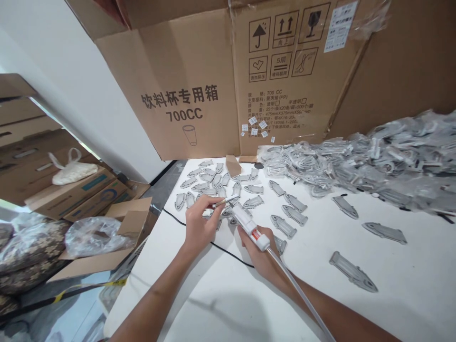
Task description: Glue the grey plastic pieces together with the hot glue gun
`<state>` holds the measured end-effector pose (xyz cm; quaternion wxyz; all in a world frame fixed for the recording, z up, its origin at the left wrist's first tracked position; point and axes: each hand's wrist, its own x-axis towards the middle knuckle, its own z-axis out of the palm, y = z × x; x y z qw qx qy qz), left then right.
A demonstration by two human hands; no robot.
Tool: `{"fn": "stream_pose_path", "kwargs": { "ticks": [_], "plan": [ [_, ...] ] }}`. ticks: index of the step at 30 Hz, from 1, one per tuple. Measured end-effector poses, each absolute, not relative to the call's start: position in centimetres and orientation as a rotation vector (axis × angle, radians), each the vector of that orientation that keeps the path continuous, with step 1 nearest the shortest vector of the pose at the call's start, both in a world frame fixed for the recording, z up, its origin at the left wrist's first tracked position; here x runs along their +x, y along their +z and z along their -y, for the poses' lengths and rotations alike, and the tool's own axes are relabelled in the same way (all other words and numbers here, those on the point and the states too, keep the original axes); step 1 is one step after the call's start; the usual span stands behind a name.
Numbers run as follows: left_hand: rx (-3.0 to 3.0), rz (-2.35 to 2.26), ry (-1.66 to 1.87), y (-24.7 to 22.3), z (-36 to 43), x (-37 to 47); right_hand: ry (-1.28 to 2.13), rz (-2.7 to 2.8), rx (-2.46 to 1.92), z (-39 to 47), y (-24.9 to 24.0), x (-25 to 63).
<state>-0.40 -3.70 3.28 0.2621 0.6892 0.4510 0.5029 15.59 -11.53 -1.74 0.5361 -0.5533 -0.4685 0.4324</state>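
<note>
My left hand [201, 221] pinches a small, narrow part [223, 201] with a pale end, above several loose grey plastic pieces [206, 177] on the white table. A white, pen-like tool [245, 222] with a red stripe is in my right hand [257, 247], which is wrapped round it from below. The tool's dark tip points up and left, close to the small part; whether they touch cannot be made out. A pale tube [297, 287] runs from the tool's rear along my right forearm.
Cardboard boxes [178, 61] stand behind the white table [213, 304]. A heap of bagged grey parts [374, 156] covers the back right. Single grey pieces [352, 270] lie at the right. A black cable [231, 255] crosses under my forearms. Open cartons [138, 216] stand left.
</note>
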Motion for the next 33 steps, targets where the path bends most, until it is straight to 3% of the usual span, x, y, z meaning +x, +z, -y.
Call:
{"fn": "stream_pose_path", "kwargs": {
  "ticks": [6,12,33],
  "plan": [
    [1.641,-1.345,1.290,2.7,3.0,-0.7,0.965,1.080,-1.295,11.8,-1.7,15.6],
    [1.243,-1.145,1.202,2.7,2.6,-0.6,0.903,1.132,-1.279,11.9,-1.9,15.6],
    [1.153,-1.251,1.257,2.8,3.3,0.0,0.808,1.297,-1.277,11.9,-1.6,15.7]
  ]
}}
